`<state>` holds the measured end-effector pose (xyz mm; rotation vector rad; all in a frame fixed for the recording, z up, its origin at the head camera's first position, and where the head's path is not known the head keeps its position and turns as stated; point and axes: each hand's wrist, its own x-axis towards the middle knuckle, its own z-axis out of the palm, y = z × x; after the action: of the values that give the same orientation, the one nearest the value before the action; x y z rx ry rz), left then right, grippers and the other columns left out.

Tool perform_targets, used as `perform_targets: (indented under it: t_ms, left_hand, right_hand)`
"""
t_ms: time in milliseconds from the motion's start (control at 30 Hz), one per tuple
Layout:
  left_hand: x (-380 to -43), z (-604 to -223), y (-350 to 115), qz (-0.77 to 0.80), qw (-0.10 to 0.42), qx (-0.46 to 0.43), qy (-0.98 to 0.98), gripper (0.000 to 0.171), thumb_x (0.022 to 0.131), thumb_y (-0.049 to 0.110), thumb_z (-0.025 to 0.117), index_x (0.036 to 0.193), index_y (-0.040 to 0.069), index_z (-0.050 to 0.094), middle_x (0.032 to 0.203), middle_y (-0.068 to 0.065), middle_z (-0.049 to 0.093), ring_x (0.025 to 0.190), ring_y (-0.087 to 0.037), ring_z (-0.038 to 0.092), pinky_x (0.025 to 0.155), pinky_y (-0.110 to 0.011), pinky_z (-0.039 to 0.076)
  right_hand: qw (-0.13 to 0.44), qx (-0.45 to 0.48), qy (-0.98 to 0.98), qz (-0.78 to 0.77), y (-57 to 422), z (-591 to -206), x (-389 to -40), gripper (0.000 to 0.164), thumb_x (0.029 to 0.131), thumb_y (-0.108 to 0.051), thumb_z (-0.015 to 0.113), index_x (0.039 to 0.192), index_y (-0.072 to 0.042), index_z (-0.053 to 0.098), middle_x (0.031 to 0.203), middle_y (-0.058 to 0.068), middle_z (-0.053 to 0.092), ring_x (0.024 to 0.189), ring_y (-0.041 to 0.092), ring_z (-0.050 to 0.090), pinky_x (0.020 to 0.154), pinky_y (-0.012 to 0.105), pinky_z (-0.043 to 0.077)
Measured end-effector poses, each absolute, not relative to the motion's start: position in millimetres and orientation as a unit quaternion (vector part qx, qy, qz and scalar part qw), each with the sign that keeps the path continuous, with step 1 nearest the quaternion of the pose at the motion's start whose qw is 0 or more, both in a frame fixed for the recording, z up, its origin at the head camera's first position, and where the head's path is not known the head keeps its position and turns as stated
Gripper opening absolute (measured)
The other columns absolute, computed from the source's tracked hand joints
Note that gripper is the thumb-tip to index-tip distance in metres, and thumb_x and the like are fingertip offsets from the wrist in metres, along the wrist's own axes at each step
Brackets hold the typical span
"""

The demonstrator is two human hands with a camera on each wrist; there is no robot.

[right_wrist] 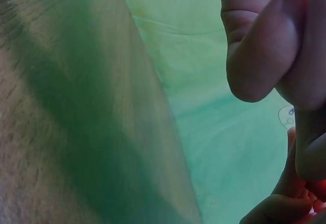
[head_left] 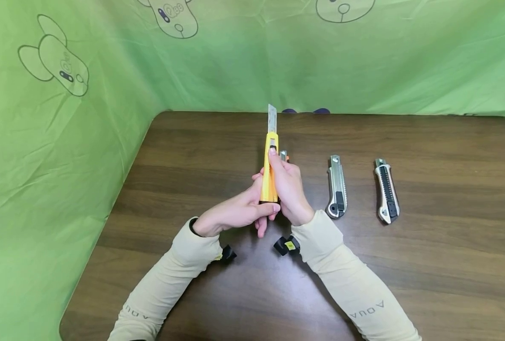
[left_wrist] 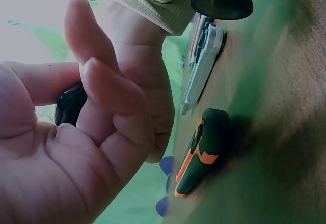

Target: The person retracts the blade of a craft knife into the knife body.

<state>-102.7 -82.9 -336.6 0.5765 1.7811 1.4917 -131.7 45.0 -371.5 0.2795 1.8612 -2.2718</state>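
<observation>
Green cloth (head_left: 363,61) printed with outlined animal heads is being seen from nine o'clock round to two, bordering a brown wood-grain table (head_left: 448,265). Over the table, pale sleeves (head_left: 192,251) are being stretched from seven and five o'clock. By the left hand (head_left: 237,208), the dark lower end of a yellow utility knife (head_left: 269,182) is being pinched, the thumb being laid across it. By the right hand (head_left: 290,189), the same knife's handle is being gripped, the thumb being pressed near its top. Above the table the knife is being held, its blade (head_left: 272,119) being pointed to twelve o'clock. At three o'clock from the right hand, a white-and-black knife (head_left: 387,192) and, nearer, a silver knife (head_left: 337,187) are being supported by the table. Beneath the right hand, a dark-and-orange knife (left_wrist: 204,152) is being mostly hidden, its tip being shown towards twelve o'clock.
</observation>
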Motion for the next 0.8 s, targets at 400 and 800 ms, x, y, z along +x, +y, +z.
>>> perform_targets:
  t_ms: [400, 800]
  left_hand:
    - [-111.1, -358.0, -83.1, 0.586, 0.342, 0.231, 0.698, 0.053, 0.089, 0.005, 0.050, 0.130, 0.013, 0.017, 0.076, -0.019, 0.050, 0.046, -0.039, 0.054, 0.047, -0.044, 0.046]
    - [-120.0, -357.6, -90.0, 0.527, 0.278, 0.172, 0.784, 0.017, 0.091, 0.021, 0.051, 0.097, 0.006, 0.049, 0.066, -0.004, 0.047, 0.042, -0.018, 0.046, 0.046, -0.026, 0.041]
  right_hand:
    - [0.106, 0.087, 0.623, -0.770, 47.8, -371.9, -133.8, 0.054, 0.081, -0.060, 0.049, 0.076, -0.007, 0.059, 0.073, 0.005, 0.069, 0.067, 0.021, 0.064, 0.059, 0.027, 0.049]
    - [0.106, 0.055, 0.684, -0.720, 46.4, -376.6, -136.3, 0.057, 0.086, -0.058, 0.041, 0.084, -0.005, 0.061, 0.076, 0.004, 0.067, 0.070, 0.017, 0.061, 0.064, 0.026, 0.048]
